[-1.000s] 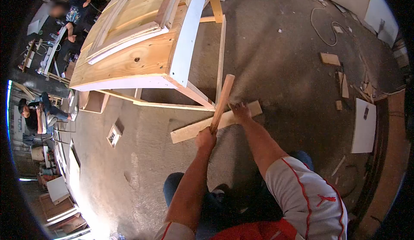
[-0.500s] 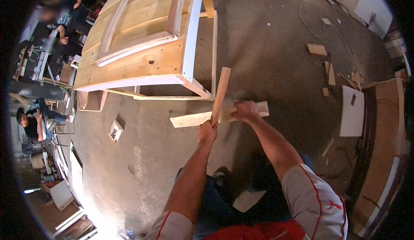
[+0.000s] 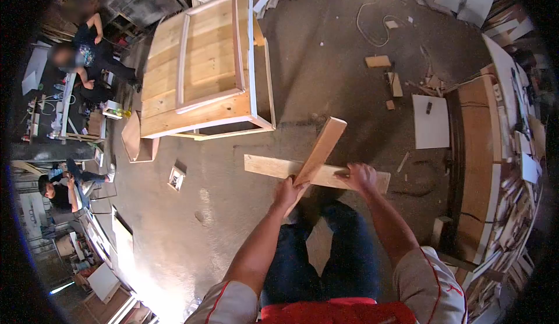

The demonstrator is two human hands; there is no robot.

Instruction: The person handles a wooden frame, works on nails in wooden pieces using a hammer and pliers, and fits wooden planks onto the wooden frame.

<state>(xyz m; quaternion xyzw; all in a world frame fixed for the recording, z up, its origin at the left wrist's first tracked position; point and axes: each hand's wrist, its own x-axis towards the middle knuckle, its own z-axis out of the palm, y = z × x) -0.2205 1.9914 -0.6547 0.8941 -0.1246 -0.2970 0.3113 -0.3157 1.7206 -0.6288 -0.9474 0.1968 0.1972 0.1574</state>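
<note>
My left hand (image 3: 286, 194) is closed around the lower part of a reddish-brown board (image 3: 324, 144), which slants up and to the right. A paler, longer plank (image 3: 268, 164) runs crosswise behind that board, so the two form a cross. Near the plank's right end, my right hand (image 3: 361, 178) grips it with the fingers on its edge. Whether the two pieces touch where they cross I cannot tell. Both are held in front of my legs, above the floor.
Ahead to the left stands a wooden cabinet frame (image 3: 160, 99). A small picture frame (image 3: 176, 178) lies on the floor. At right are a white panel (image 3: 431, 123), wood scraps (image 3: 378, 61) and stacked offcuts (image 3: 512, 199). Two people (image 3: 87, 53) (image 3: 61, 193) are at the left.
My view has pulled back and shifted right, showing more of the cabinet frame and my legs. The reddish-brown board now leans further right; the pale plank's tilt has changed. Both hands keep their holds.
</note>
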